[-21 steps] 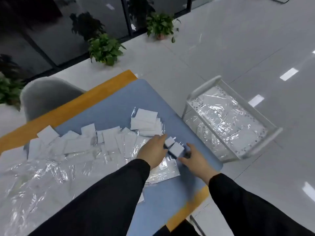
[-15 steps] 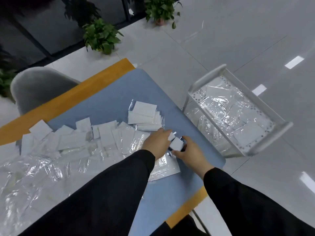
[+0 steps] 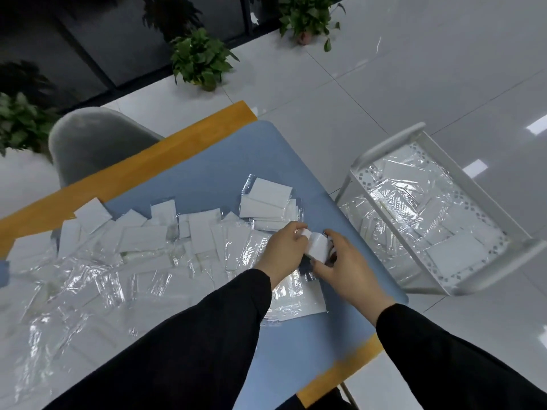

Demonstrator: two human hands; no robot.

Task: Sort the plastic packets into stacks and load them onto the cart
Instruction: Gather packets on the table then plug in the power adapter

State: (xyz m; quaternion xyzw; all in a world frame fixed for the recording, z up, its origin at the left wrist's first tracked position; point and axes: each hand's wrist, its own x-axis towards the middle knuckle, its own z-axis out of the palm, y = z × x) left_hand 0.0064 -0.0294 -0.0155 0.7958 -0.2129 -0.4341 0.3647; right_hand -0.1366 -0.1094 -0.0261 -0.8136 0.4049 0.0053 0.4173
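Left hand (image 3: 282,250) & right hand (image 3: 344,266) both hold one small packet (image 3: 318,247) – squaring it up for stacking, I think.

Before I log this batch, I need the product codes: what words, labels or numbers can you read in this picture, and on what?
None can be read.
The white inserts in the plastic packets on the table look blank from here.
The packet that both hands hold shows a plain white face.
The packets in the cart show no print; glare covers much of them.
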